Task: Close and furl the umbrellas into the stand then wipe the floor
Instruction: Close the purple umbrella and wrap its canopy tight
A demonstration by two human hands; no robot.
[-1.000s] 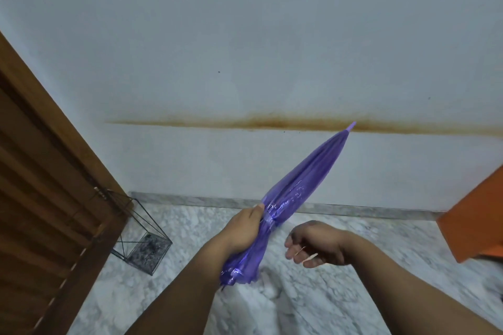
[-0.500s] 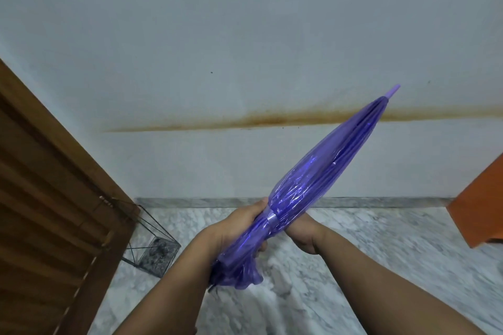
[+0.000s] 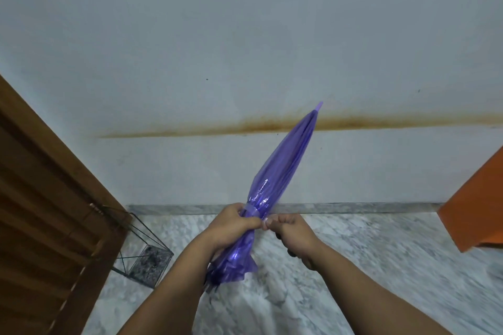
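Note:
A translucent purple umbrella [image 3: 283,168] is closed and furled, its tip pointing up and to the right against the wall. My left hand [image 3: 231,223] grips it at the tie band around the canopy. My right hand [image 3: 288,228] pinches the same band from the right, fingertips meeting my left hand's. The loose canopy end flares out below my left wrist; the handle is hidden. A black wire umbrella stand [image 3: 138,255] sits on the floor at the left, beside the wooden door, and looks empty.
A brown louvred wooden door [image 3: 40,212] fills the left edge. An orange surface [image 3: 476,209] juts in at the right. Grey marble floor [image 3: 381,258] runs to a white wall [image 3: 245,49] with a rusty horizontal stain.
My right hand came from hanging free below the umbrella to pinching the tie band. The umbrella swung to a steeper, more upright angle.

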